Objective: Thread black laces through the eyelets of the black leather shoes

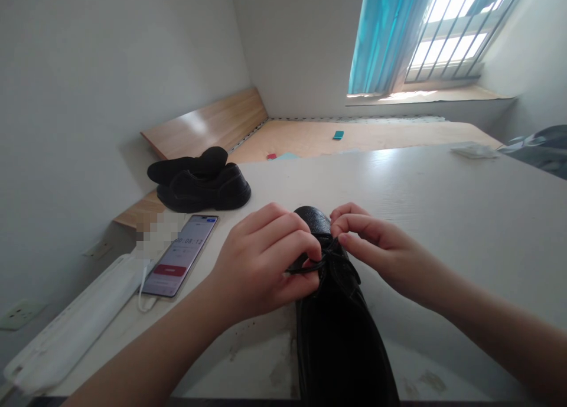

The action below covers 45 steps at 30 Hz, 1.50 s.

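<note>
A black leather lace-up shoe (341, 342) stands on the white table, its toe pointing away from me and its opening toward me. My left hand (274, 259) is closed on a loop of black shoelace (305, 269) at the left of the lacing. At the right side, near the toe, my right hand (367, 235) pinches at the lace by the knot, thumb and forefinger together. My fingers partly hide the lacing, so the exact shape of the knot cannot be made out.
More black shoes (204, 185) lie at the back left of the white table (420, 218). A phone (181, 256) showing a timer lies left of my hand, with a white cable (142, 286) beside it. Behind stands a wooden surface (376, 135) under a barred window (452, 41).
</note>
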{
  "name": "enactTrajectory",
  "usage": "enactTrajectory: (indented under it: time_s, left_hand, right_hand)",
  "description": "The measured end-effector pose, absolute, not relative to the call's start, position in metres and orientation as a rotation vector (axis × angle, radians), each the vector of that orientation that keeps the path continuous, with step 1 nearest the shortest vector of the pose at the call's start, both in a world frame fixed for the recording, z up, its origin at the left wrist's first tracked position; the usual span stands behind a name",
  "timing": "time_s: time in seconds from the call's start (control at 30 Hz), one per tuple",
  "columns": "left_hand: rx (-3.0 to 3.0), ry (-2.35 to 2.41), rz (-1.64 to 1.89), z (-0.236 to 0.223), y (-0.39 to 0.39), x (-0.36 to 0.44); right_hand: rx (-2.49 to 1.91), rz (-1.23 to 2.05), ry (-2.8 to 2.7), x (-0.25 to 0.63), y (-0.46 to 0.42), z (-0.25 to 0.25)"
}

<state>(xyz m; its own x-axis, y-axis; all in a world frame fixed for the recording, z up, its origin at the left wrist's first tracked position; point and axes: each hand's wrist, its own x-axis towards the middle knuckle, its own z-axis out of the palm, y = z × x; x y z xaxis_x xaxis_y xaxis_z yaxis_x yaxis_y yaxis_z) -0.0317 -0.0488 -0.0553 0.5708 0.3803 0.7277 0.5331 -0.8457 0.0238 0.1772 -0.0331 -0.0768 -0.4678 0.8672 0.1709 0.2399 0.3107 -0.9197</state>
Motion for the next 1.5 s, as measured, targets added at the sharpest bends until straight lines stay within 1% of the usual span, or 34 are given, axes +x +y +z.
enactTrajectory:
  time_s: [0.17,0.33,0.53,0.73,0.8,0.97,1.07,1.33,1.5]
  left_hand:
    - [-2.828,-0.902,-0.988,-0.045,-0.049,-0.039]
    - [-3.007,-1.053,-0.924,-0.041,-0.047,-0.043]
    - [-3.016,-1.133,-0.977,-0.047,-0.047,-0.041]
    - [-2.936,-1.112,-0.889,-0.049,-0.048,-0.037]
    - [-2.916,-1.125,-0.887,-0.050,-0.048,-0.037]
    - [-2.949,-1.148,-0.929,-0.049,-0.049,-0.036]
    - [-2.945,-1.159,-0.931,-0.049,-0.049,-0.036]
    - [-2.960,-1.204,-0.985,-0.048,-0.049,-0.037]
    - [-3.015,-1.272,-0.956,-0.046,-0.045,-0.040]
  right_hand:
    - [-1.029,1.062,-1.950,0.176,-0.028,-0.079]
    - [-1.097,0.970,-2.075,0.177,-0.030,-0.074]
    - [-1.057,0.878,-2.145,0.184,-0.032,-0.074]
    - [-0.979,0.852,-2.099,0.181,-0.034,-0.074]
    - [-0.969,0.914,-2.036,0.181,-0.032,-0.073]
    - [-0.927,1.350,-1.821,0.185,-0.031,-0.071]
    - [-0.934,1.508,-1.748,0.186,-0.033,-0.069]
    - [-0.945,1.615,-1.604,0.183,-0.034,-0.076]
    - [-1.028,1.590,-1.593,0.180,-0.033,-0.078]
